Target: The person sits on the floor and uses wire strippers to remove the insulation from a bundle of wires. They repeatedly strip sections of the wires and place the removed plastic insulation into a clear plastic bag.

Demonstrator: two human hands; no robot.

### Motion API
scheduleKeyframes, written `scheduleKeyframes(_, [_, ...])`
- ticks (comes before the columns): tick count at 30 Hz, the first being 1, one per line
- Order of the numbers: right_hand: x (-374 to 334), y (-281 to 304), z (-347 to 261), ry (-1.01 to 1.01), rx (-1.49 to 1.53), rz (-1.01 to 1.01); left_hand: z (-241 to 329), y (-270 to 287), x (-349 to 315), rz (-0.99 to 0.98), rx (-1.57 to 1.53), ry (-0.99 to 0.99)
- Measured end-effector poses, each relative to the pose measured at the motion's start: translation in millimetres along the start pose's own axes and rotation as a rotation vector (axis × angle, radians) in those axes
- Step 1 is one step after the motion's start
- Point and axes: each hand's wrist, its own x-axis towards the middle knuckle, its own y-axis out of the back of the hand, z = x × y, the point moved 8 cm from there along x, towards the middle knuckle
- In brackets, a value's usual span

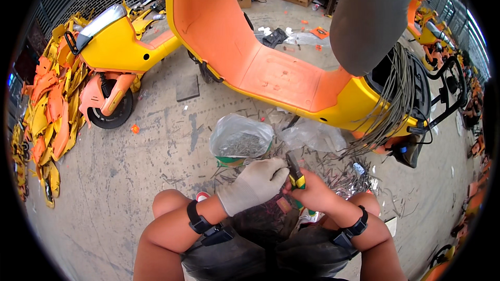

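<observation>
My left hand (255, 184), in a pale grey work glove, is closed in a pinch close to the pliers' jaws. What its fingertips hold, if anything, is too small to make out. My bare right hand (314, 192) is wrapped round a pair of pliers (297, 177) with yellow and green handles, their dark jaws pointing away from me. Just beyond my hands stands a bag with a clear plastic liner (220, 138), holding many small grey metallic pieces. Dark cut strips (338, 174) are scattered over the floor around my hands.
A yellow and orange scooter (281, 75) stands ahead, its dark grey seat (372, 15) raised. A bundle of thin grey cables (393, 101) hangs over its right end. Another yellow scooter (117, 44) and a heap of plastic panels (52, 101) are at left. Clear plastic (312, 134) lies beyond my hands.
</observation>
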Motion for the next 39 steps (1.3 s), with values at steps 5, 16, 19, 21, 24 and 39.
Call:
scheduleKeyframes(5, [0.7,0.4,-15.6,0.026,-0.095,0.026,-11.5,-3.2,1.8,0.059,0.084,-0.041])
scheduleKeyframes(16, [5.3,4.2,-13.9,-0.073,0.036,-0.009,-8.8,2.1,10.5,-0.010,0.079,-0.114])
scheduleKeyframes(19, [2.8,4.8,-16.6,-0.055,0.071,-0.047,-5.3,2.2,11.0,-0.042,0.051,-0.110])
scheduleKeyframes(21, [1.1,4.3,-20.9,0.002,0.058,-0.092,-1.3,2.8,10.6,-0.067,0.026,-0.109])
scheduleKeyframes(24, [-1.9,1.5,-25.7,0.046,0.049,-0.180,-0.7,2.0,10.0,-0.100,-0.016,-0.112])
scheduleKeyframes(39, [3.9,36.3,9.6,-0.046,0.408,0.252,-10.1,-0.1,8.1,0.006,-0.007,0.015])
